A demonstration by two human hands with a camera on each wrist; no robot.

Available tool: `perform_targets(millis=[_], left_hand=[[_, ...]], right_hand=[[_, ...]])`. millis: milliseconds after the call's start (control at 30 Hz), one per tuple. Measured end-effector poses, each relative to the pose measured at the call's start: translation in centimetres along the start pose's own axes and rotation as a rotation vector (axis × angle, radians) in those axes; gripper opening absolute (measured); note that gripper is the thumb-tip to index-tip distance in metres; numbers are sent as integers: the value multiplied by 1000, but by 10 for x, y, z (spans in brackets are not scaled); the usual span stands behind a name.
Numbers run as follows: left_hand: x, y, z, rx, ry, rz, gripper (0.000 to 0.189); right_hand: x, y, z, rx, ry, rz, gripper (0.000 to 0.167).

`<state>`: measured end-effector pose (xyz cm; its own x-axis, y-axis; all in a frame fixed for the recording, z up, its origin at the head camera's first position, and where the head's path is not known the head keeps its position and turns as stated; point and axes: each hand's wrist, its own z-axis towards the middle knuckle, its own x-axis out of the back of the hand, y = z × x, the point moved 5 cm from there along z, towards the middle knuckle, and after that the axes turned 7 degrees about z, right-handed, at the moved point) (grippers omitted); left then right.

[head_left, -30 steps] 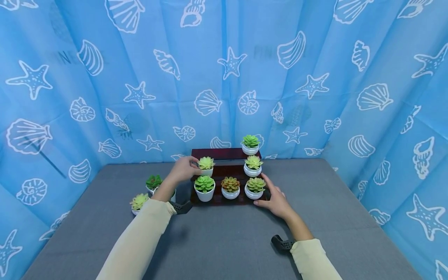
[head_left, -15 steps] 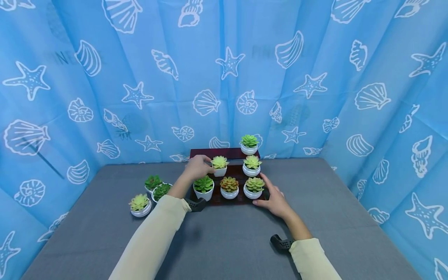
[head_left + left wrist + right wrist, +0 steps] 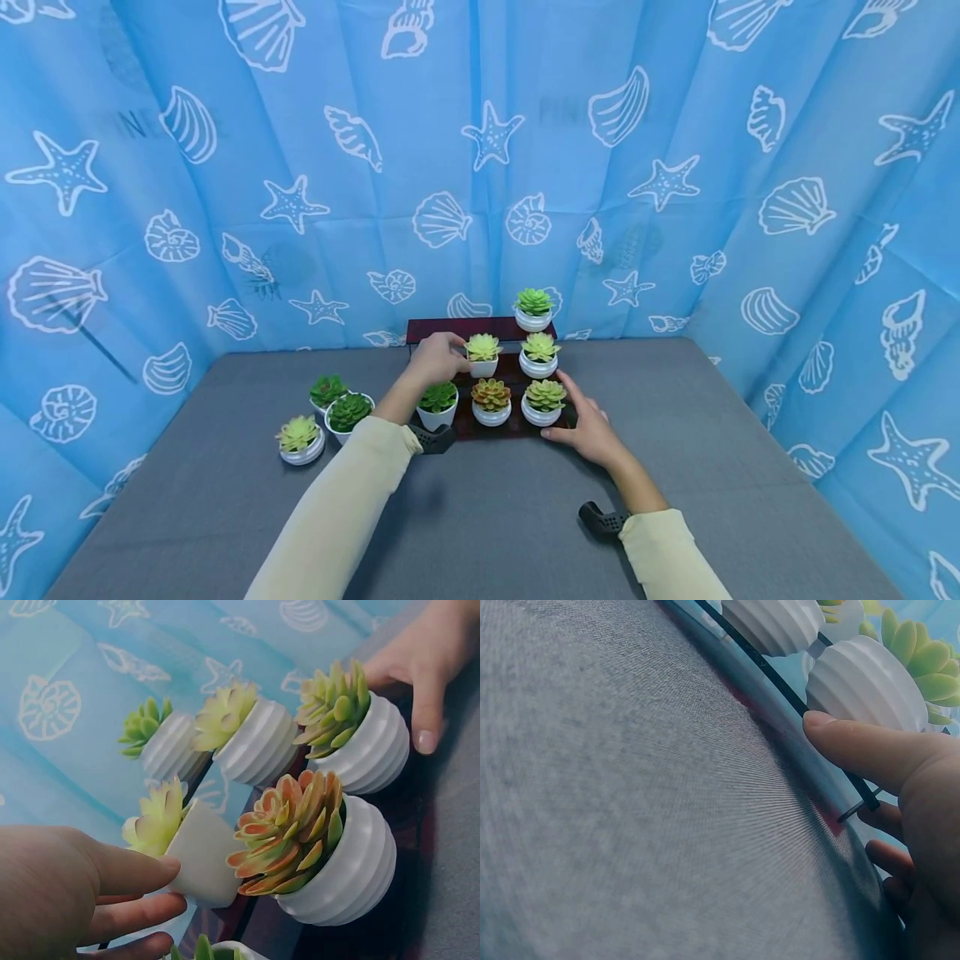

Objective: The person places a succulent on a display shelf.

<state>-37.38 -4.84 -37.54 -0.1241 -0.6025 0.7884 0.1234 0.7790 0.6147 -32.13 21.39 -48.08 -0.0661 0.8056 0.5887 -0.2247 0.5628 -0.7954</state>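
Note:
My left hand pinches a pale green potted succulent over the middle tier of a dark red stepped plant stand. In the left wrist view, its fingertips lie against the smooth white pot. At the stand's right end, my right hand grips the frame, with the thumb on the front edge and the other fingers partly hidden behind the end. An orange-tipped succulent and a broad-leaved green one sit on the bottom tier, the latter partly behind my left wrist.
Down the stand's right side stand a top succulent, a middle one and a bottom one. Three more potted succulents, including a pale one, cluster on the grey table left of the stand. A blue shell-patterned curtain hangs behind.
My left hand has moved the pale green succulent rightward along the middle tier, from above the broad-leaved plant to behind the orange-tipped one. My right hand stays at the stand's end.

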Motion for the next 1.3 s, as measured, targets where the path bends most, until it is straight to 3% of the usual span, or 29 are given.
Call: perform_targets(millis=[400,600,800,1067,1300], left_hand=[[-4,-1,-3,-34,-35,-70,49],[-2,1,-14,-22,-33,-79,54],[5,1,-28,-37,22,-80,56],[23,-6,-55,-95,121,-194,46],[37,-19,-76,-155,235,-135,43]], right_hand=[[0,0,0,13,4,8,102],[0,-1,-1,10,1,6,102],[0,-1,-1,6,1,6,102],[1,-1,0,15,8,4,102],[1,-1,-1,21,10,8,102]])
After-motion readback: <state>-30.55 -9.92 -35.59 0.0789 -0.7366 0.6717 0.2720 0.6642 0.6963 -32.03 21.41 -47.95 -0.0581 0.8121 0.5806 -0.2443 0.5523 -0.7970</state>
